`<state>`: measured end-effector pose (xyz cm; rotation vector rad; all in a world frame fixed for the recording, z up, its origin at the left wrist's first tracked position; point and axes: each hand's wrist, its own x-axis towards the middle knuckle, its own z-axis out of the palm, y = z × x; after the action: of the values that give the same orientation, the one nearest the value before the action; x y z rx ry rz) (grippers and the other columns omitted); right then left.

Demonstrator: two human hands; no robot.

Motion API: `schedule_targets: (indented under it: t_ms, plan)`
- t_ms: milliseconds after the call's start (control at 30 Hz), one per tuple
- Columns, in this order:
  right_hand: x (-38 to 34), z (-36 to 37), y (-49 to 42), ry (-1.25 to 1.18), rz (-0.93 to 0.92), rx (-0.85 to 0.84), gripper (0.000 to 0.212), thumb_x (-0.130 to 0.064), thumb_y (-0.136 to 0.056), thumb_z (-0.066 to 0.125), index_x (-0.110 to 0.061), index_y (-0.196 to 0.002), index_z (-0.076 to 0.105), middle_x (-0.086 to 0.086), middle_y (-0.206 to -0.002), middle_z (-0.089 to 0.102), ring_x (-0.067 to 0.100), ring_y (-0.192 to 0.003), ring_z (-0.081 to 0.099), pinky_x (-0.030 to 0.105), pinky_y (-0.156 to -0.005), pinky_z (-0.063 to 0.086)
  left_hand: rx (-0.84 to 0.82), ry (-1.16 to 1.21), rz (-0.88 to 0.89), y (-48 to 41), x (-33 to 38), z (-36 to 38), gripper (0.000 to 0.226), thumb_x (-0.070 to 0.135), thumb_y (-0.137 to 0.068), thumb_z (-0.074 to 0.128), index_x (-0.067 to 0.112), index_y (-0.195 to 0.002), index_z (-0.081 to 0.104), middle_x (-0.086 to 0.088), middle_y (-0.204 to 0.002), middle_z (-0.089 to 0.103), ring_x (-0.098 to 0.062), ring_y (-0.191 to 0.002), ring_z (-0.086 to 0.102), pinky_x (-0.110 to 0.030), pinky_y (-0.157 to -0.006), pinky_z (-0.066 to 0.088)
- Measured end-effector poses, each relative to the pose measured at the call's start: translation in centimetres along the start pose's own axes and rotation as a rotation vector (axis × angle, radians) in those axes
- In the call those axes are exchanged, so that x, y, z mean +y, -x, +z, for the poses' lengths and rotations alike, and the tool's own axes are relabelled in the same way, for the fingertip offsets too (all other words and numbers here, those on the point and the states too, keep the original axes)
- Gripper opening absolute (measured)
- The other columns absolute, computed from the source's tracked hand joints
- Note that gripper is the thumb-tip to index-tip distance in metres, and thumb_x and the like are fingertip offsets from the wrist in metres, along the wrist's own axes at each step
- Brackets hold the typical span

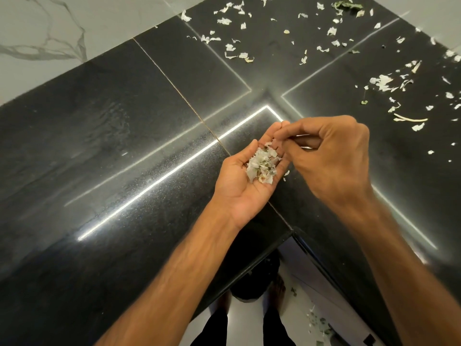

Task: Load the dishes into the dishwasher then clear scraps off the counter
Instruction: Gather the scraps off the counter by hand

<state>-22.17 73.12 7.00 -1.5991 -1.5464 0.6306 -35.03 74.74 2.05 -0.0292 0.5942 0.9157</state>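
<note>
Cupping pale scraps (262,167), left hand (243,186) over counter (124,146); right hand (329,156) pinched alongside.

The right hand's (324,156) curled fingertips were tucked out of sight, so it was unclear whether they pinched anything. A pile of scraps (262,166) covered the left hand's (245,191) palm. Both forearms were cut off at the bottom edge. Scattered scraps (381,81) ran past the right edge. Floor debris (319,320) was blurred.
</note>
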Motion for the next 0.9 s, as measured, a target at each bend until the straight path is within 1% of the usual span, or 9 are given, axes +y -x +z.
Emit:
schedule_targets:
  t_ms: [100,233,300,367,433,567,700,833,900]
  plan:
    - [0.1,0.2,-0.2,0.034,-0.056,0.076,0.015,-0.005,-0.085,0.076,-0.019,-0.090,0.080,-0.016,-0.085,0.071,-0.005,-0.082,0.070,0.007,-0.067,0.053,-0.015,-0.004,-0.013,0.0,0.1,0.1,0.041,0.019,-0.105,0.038,0.000,-0.138,0.055,-0.014,-0.135,0.063,-0.022,-0.130,0.056,-0.036,-0.118,0.037]
    - [2.0,-0.1,0.2,0.082,-0.068,0.185,0.013,-0.011,-0.091,0.072,-0.019,-0.098,0.079,-0.010,-0.093,0.072,0.005,-0.086,0.070,0.017,-0.066,0.057,0.001,0.039,-0.013,-0.1,1.0,0.0,0.043,0.018,-0.109,0.030,0.001,-0.144,0.050,-0.013,-0.149,0.052,-0.026,-0.141,0.046,-0.038,-0.123,0.029]
    - [3.9,0.0,0.6,0.125,-0.031,0.178,0.021,-0.004,-0.093,0.065,-0.018,-0.103,0.078,-0.008,-0.098,0.072,0.005,-0.089,0.070,0.024,-0.073,0.059,0.023,0.061,0.000,-0.2,1.7,-0.3,0.042,0.018,-0.110,0.029,0.002,-0.142,0.051,-0.013,-0.149,0.052,-0.027,-0.143,0.044,-0.038,-0.124,0.027]
    - [5.6,0.5,1.0,0.210,-0.019,0.072,0.033,0.005,-0.090,0.058,-0.015,-0.110,0.076,-0.004,-0.110,0.071,0.007,-0.102,0.066,0.023,-0.092,0.054,0.024,0.073,0.012,-0.2,2.3,-0.6,0.042,0.018,-0.110,0.028,0.001,-0.141,0.051,-0.013,-0.148,0.053,-0.027,-0.143,0.044,-0.038,-0.124,0.026]
    - [6.6,1.3,1.6,0.319,-0.043,-0.116,0.041,0.007,-0.091,0.053,-0.011,-0.122,0.071,0.003,-0.127,0.064,0.015,-0.120,0.058,0.023,-0.107,0.043,0.027,0.082,0.017,-0.1,2.7,-0.9,0.042,0.018,-0.110,0.028,0.001,-0.142,0.051,-0.013,-0.148,0.053,-0.028,-0.143,0.044,-0.038,-0.124,0.026]
    - [6.4,1.8,2.8,0.437,-0.134,-0.350,0.046,0.004,-0.094,0.052,-0.010,-0.137,0.062,0.009,-0.143,0.049,0.021,-0.136,0.043,0.031,-0.113,0.039,0.036,0.095,0.020,0.1,2.9,-1.1,0.042,0.018,-0.110,0.030,0.001,-0.143,0.051,-0.013,-0.148,0.053,-0.029,-0.143,0.044,-0.038,-0.124,0.026]
    - [5.7,0.8,4.6,0.523,-0.172,-0.427,0.039,-0.008,-0.098,0.061,-0.009,-0.137,0.061,0.010,-0.142,0.050,0.025,-0.133,0.046,0.036,-0.103,0.049,0.031,0.104,0.002,0.5,2.6,-1.2,0.043,0.019,-0.111,0.029,0.002,-0.143,0.050,-0.013,-0.148,0.053,-0.028,-0.142,0.045,-0.038,-0.124,0.026]
    - [5.1,1.4,5.9,0.543,-0.164,-0.290,0.020,0.002,-0.088,0.072,-0.003,-0.107,0.076,0.011,-0.113,0.065,0.026,-0.102,0.063,0.038,-0.075,0.060,0.029,0.114,-0.019,0.9,2.2,-1.2,0.043,0.018,-0.110,0.030,0.002,-0.143,0.051,-0.012,-0.148,0.053,-0.028,-0.142,0.045,-0.038,-0.123,0.028]
    - [4.9,1.9,5.5,0.549,-0.150,-0.279,0.017,0.007,-0.085,0.072,-0.002,-0.099,0.078,0.010,-0.102,0.067,0.026,-0.090,0.065,0.041,-0.069,0.060,0.030,0.118,-0.025,1.1,2.1,-1.1,0.043,0.018,-0.109,0.030,0.002,-0.143,0.051,-0.012,-0.148,0.053,-0.028,-0.142,0.045,-0.038,-0.123,0.028]
